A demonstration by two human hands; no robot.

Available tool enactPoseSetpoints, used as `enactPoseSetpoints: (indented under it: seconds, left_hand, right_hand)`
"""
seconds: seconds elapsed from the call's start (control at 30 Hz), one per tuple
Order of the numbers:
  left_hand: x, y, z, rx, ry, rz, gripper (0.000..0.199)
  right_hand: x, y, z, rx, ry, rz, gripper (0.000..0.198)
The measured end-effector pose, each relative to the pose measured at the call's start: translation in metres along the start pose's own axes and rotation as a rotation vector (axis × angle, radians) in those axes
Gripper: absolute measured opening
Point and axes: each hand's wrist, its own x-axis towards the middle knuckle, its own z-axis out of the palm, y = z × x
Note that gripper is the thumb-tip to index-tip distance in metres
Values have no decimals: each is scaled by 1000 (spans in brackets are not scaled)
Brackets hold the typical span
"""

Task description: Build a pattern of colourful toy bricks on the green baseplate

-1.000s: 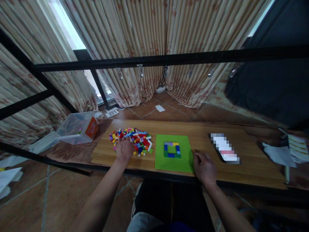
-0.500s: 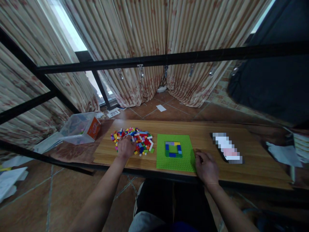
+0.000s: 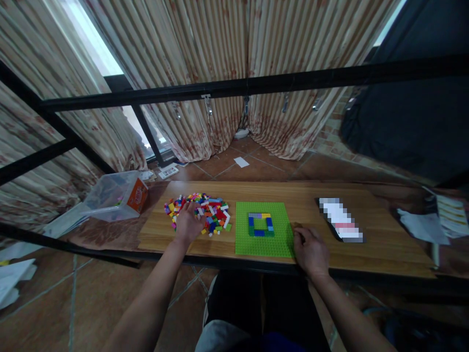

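Observation:
My left hand (image 3: 190, 222) is over the left side of a heap of loose toy building bricks (image 3: 220, 214) in many colours. Its fingers reach forward among the bricks, thumb apart, and no brick shows in its grasp. Right of the heap lies a flat green baseplate (image 3: 243, 243). On it, blue, green, yellow and pale purple bricks form a square ring (image 3: 260, 233) with an open middle. My right hand (image 3: 310, 250) rests on the table at the baseplate's right edge, fingers curled against the thumb; whatever they may hold is hidden.
The wooden tabletop (image 3: 381, 244) carries a phone (image 3: 340, 220) with a blurred screen to the right. A clear plastic box (image 3: 113, 198) with an orange label stands at the left. Papers (image 3: 423, 226) lie at the far right. A black metal rail (image 3: 234, 87) crosses before the curtains.
The view has shifted slightly. My left hand stays at the heap, its fingers and thumb now more visibly apart. My right hand remains by the baseplate.

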Motion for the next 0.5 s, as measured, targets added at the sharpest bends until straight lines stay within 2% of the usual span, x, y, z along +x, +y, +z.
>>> enactPoseSetpoints:
  seconds: [0.1, 0.23, 0.37, 0.5]
  left_hand:
    - [-8, 11, 2, -171, 12, 23, 32]
    - [-17, 25, 16, -458, -45, -45, 37]
    - [-25, 43, 32, -920, -174, -187, 21]
    - [-30, 67, 39, -1027, -216, -242, 12]
  right_hand:
    - [0, 0, 0, -3, 2, 2, 29]
    - [0, -1, 0, 0, 16, -2, 28]
    - [1, 0, 0, 3, 13, -16, 27]
    - [1, 0, 0, -9, 18, -21, 27]
